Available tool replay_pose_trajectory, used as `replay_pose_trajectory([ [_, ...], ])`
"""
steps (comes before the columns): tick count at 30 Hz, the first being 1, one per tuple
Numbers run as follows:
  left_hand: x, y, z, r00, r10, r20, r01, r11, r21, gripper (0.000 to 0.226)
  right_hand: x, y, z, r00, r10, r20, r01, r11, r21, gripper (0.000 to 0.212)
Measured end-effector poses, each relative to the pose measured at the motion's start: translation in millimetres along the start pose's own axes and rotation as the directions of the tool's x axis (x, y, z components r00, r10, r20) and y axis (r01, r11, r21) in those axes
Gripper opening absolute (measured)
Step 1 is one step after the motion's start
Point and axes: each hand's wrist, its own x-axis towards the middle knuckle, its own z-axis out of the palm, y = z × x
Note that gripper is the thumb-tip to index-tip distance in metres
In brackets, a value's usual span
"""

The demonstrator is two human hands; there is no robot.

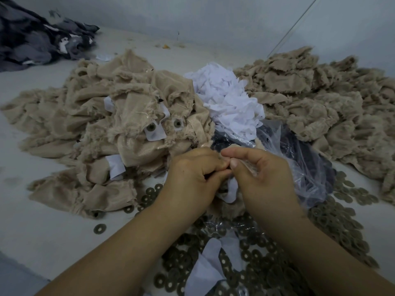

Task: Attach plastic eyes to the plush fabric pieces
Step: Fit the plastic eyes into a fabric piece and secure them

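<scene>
My left hand [192, 176] and my right hand [263, 174] meet at the middle of the view, fingers curled and thumbs pressed together. Between them they pinch a tan plush piece with a white backing patch [230, 189]; most of it is hidden under the hands. A heap of tan plush pieces [119, 116] lies to the left, and two of them show fitted washers on white patches [152, 126]. Another tan heap [316, 97] lies to the right. Several grey-green washers [267, 259] cover the table below my hands.
A pile of white patches [226, 97] sits behind my hands. A clear plastic bag of dark parts [299, 159] lies right of them. Dark grey fabric [36, 37] is heaped at the far left corner. A wall closes the back; the grey table [42, 231] is bare at left.
</scene>
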Motion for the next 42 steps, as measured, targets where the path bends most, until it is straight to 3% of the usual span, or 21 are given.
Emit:
replay_pose_trajectory([
  [5, -0.3, -0.8, 0.9, 0.998, 0.062, -0.004, -0.062, 0.996, 0.064, 0.002, -0.5, 2.1, 0.1, 0.999, -0.034, 0.004, 0.034, 0.999, -0.017, 0.035],
  [11, 1.6, -1.3, -3.9, 0.999, -0.049, -0.012, 0.048, 0.998, -0.046, 0.013, 5.9, 8.0, -3.1, 0.969, 0.218, 0.117, -0.245, 0.91, 0.336, 0.013],
  [14, -0.5, 2.0, -5.3, 0.989, -0.121, -0.08, 0.111, 0.987, -0.113, 0.019, 9.5, 9.1, -6.3, 0.936, 0.302, 0.184, -0.353, 0.781, 0.515, 0.024],
  [16, -0.9, 4.3, -6.2, 0.987, -0.131, -0.091, 0.117, 0.982, -0.148, 0.02, 11.8, 9.2, -8.6, 0.93, 0.299, 0.212, -0.367, 0.753, 0.547, 0.033],
  [20, 0.5, 8.2, -8.1, 0.986, -0.144, -0.082, 0.13, 0.978, -0.164, 0.024, 13.1, 13.3, -9.1, 0.924, 0.298, 0.24, -0.382, 0.757, 0.53, 0.036],
  [25, 1.0, 5.9, -6.7, 0.988, -0.138, -0.071, 0.125, 0.978, -0.166, 0.012, 11.2, 17.7, -7.0, 0.924, 0.317, 0.216, -0.383, 0.787, 0.484, 0.025],
  [35, 1.1, 8.7, -2.0, 0.991, -0.137, 0.0, 0.135, 0.974, -0.181, 0.007, 1.2, 16.1, -1.6, 0.971, 0.235, 0.031, -0.229, 0.895, 0.384, 0.017],
  [39, 2.0, 6.5, -3.1, 0.98, -0.2, 0.017, 0.197, 0.947, -0.252, 0.014, 1.5, 13.7, -0.5, 0.987, 0.161, -0.023, -0.145, 0.934, 0.327, 0.017],
  [42, 4.3, 5.6, -7.8, 0.97, -0.244, -0.011, 0.232, 0.935, -0.267, 0.015, 6.5, 12.3, -1.3, 0.976, 0.218, -0.003, -0.199, 0.897, 0.395, 0.014],
])
